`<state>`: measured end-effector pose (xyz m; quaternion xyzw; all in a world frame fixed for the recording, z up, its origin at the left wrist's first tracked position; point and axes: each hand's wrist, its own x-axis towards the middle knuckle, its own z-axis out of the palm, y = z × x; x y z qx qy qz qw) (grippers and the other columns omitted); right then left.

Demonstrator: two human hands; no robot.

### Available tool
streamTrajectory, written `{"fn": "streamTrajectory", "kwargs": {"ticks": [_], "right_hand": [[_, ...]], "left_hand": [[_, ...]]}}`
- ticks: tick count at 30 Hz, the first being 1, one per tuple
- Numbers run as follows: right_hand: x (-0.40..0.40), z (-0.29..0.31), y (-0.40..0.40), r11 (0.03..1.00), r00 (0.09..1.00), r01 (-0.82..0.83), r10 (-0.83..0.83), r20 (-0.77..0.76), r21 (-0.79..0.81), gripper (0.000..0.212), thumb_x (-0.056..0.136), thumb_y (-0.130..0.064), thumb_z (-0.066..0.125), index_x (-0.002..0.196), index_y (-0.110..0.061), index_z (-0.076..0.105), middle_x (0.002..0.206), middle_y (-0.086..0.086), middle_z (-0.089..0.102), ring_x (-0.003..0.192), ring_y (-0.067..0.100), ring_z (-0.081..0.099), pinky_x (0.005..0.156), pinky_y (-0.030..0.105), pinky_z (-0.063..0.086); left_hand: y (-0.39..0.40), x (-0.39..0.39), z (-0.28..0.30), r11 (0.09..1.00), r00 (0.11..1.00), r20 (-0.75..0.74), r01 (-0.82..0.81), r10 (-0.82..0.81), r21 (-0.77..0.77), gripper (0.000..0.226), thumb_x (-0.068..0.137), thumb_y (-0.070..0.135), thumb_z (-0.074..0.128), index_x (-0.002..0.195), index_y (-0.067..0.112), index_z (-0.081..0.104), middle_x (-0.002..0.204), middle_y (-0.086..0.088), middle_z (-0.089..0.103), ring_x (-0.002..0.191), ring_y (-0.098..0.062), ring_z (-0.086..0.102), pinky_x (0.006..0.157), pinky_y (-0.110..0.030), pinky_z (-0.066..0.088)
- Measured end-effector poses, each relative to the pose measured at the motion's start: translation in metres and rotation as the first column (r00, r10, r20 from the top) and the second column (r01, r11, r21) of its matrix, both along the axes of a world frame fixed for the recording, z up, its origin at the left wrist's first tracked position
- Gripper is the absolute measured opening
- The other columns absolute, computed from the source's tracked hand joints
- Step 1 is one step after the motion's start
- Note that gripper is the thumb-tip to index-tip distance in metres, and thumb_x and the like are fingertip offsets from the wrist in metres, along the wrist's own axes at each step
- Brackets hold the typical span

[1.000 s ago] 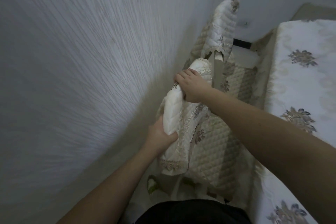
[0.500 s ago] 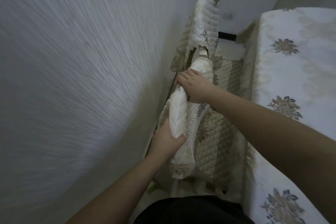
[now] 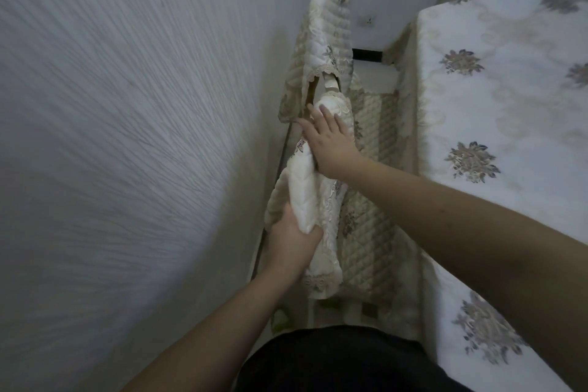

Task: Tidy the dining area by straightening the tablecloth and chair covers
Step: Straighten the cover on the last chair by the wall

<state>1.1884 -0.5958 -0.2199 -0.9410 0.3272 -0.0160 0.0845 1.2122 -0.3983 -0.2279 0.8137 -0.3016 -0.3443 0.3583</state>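
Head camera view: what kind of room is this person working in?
Most likely a home dining area. A table under a floral tablecloth stands on the right, two chairs in quilted chair covers line a textured wall, and the left hand and right hand handle the nearer cover.

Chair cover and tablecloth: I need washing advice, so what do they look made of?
The chair cover looks like padded quilted fabric, cream with a slight sheen, stitched in rows, lace-trimmed. The tablecloth seems thinner woven cloth, pale with embroidered-looking flowers. Fibre cannot be told.
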Motion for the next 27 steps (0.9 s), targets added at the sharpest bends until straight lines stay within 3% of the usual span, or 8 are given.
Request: {"fn": "streamTrajectory", "kwargs": {"ticks": [2, 5, 7, 10, 12, 14, 20, 27], "right_hand": [[-0.001, -0.002, 0.013, 0.951, 0.968, 0.225, -0.242, 0.059, 0.211, 0.083, 0.081, 0.000, 0.051, 0.151, -0.015, 0.007, 0.157, 0.017, 0.008, 0.143, 0.037, 0.014, 0.115, 0.046, 0.018], [-0.004, -0.004, 0.019, 0.714, 0.851, 0.409, -0.523, 0.045, 0.569, 0.069, 0.091, -0.022, 0.042, 0.151, -0.015, 0.010, 0.138, 0.015, 0.046, 0.123, 0.035, 0.046, 0.102, 0.047, 0.038], [-0.003, 0.003, 0.026, 0.618, 0.794, 0.426, -0.606, 0.055, 0.661, 0.062, 0.096, -0.043, 0.035, 0.149, -0.015, 0.019, 0.124, 0.012, 0.054, 0.114, 0.029, 0.051, 0.096, 0.039, 0.038], [0.006, 0.013, 0.041, 0.536, 0.763, 0.417, -0.645, 0.038, 0.734, 0.090, 0.088, -0.064, 0.045, 0.151, -0.012, 0.009, 0.144, 0.015, 0.042, 0.129, 0.034, 0.042, 0.101, 0.039, 0.035], [0.015, 0.013, 0.051, 0.478, 0.741, 0.415, -0.671, 0.017, 0.774, 0.106, 0.081, -0.064, 0.057, 0.151, -0.016, -0.006, 0.145, 0.020, 0.038, 0.128, 0.038, 0.042, 0.101, 0.040, 0.037], [0.020, 0.009, 0.054, 0.416, 0.705, 0.415, -0.710, 0.003, 0.809, 0.114, 0.077, -0.059, 0.065, 0.150, -0.022, -0.014, 0.143, 0.022, 0.040, 0.125, 0.039, 0.044, 0.099, 0.040, 0.038], [0.020, 0.008, 0.052, 0.420, 0.704, 0.408, -0.710, 0.014, 0.810, 0.109, 0.080, -0.043, 0.064, 0.148, -0.026, -0.019, 0.132, 0.021, 0.049, 0.114, 0.036, 0.051, 0.089, 0.035, 0.041], [0.024, 0.012, 0.042, 0.457, 0.740, 0.440, -0.672, -0.024, 0.773, 0.111, 0.079, -0.047, 0.062, 0.147, -0.023, -0.023, 0.131, 0.022, 0.050, 0.111, 0.037, 0.052, 0.088, 0.037, 0.045]], "left_hand": [[0.001, -0.001, 0.004, 1.000, 1.000, 0.027, -0.001, 0.001, -0.010, 0.037, 0.080, 0.016, 0.064, 0.107, 0.031, 0.043, 0.084, 0.022, 0.047, 0.075, 0.001, 0.049, 0.060, -0.014, 0.038], [0.004, -0.003, 0.004, 1.000, 1.000, 0.008, -0.001, 0.001, 0.006, 0.045, 0.081, 0.020, 0.065, 0.121, 0.022, 0.045, 0.091, 0.012, 0.051, 0.082, -0.011, 0.052, 0.065, -0.023, 0.041], [0.006, -0.004, 0.003, 1.000, 1.000, -0.001, 0.002, -0.002, 0.030, 0.053, 0.082, 0.024, 0.066, 0.129, 0.019, 0.041, 0.098, 0.007, 0.052, 0.086, -0.014, 0.052, 0.069, -0.025, 0.041], [0.007, -0.003, 0.004, 0.998, 1.000, 0.002, 0.023, -0.023, 0.055, 0.057, 0.083, 0.027, 0.066, 0.132, 0.017, 0.039, 0.098, 0.006, 0.056, 0.079, -0.011, 0.055, 0.060, -0.022, 0.042], [0.008, 0.000, 0.006, 0.996, 0.998, 0.011, 0.061, -0.062, 0.071, 0.057, 0.085, 0.030, 0.065, 0.134, 0.016, 0.038, 0.087, 0.014, 0.052, 0.065, 0.002, 0.046, 0.050, -0.014, 0.034], [0.007, 0.005, 0.007, 0.992, 0.996, 0.017, 0.091, -0.092, 0.085, 0.056, 0.086, 0.033, 0.065, 0.133, 0.016, 0.039, 0.080, 0.017, 0.048, 0.062, 0.005, 0.044, 0.049, -0.016, 0.033], [-0.001, 0.014, 0.016, 0.984, 0.986, 0.053, 0.156, -0.161, 0.088, 0.055, 0.088, 0.029, 0.062, 0.136, 0.016, 0.037, 0.110, -0.006, 0.062, 0.095, -0.025, 0.061, 0.065, -0.024, 0.036], [-0.010, 0.022, 0.019, 0.974, 0.974, 0.085, 0.203, -0.211, 0.096, 0.062, 0.086, 0.028, 0.063, 0.139, 0.013, 0.033, 0.113, -0.009, 0.062, 0.104, -0.028, 0.060, 0.072, -0.025, 0.038]]}}
